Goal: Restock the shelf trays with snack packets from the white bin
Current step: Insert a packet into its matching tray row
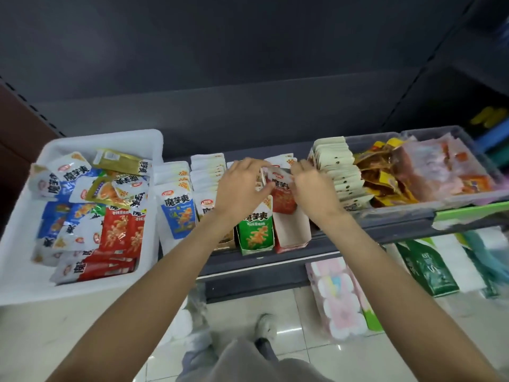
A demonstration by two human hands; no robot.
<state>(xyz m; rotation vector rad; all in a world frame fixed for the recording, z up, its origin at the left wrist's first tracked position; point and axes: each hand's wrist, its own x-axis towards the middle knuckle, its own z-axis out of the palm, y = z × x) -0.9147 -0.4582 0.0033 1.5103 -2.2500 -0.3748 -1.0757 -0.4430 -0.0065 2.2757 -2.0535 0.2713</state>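
Seen from above, a person's two bare arms reached over a dark shelf. The left hand point(239, 186) and right hand point(314, 186) both pinched a red-and-white snack packet point(281, 186), holding it upright over the red cardboard tray point(292, 232), whose front part stood bare. Just left of it sat a green tray point(254, 235) and a blue-labelled row of packets point(177, 213). The white bin point(24, 271) (heaped with loose blue, gold and red packets) stood at the far left, well apart from the hands. Grey bins point(407, 210) of other snacks lay to the right.
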